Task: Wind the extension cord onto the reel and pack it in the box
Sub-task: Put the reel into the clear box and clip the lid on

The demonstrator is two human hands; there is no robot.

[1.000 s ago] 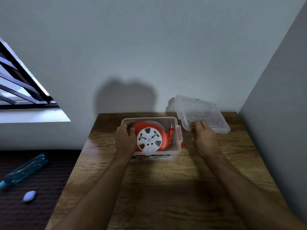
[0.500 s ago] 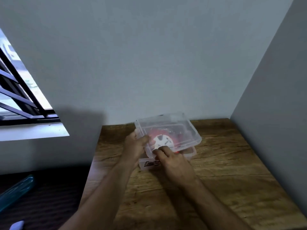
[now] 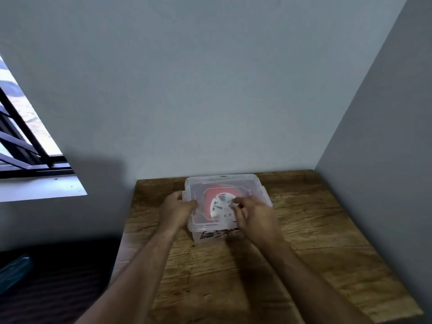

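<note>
Pressing the clear plastic lid [image 3: 224, 183] onto the clear plastic box [image 3: 211, 235] mid-table, we grip its left edge with our left hand [image 3: 175, 209] and spread our right hand [image 3: 256, 216] on top; the orange-and-white cord reel [image 3: 218, 202] sits packed inside, only latching left.

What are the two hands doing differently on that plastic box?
The left hand grips the box's left edge, thumb hooked over the lid; the right hand lies on top of the lid near its front right, fingers spread and curled downward. The left hand sits beside the box; the right covers part of the orange reel seen through the lid. Both touch the clear lid and are bare.
</note>
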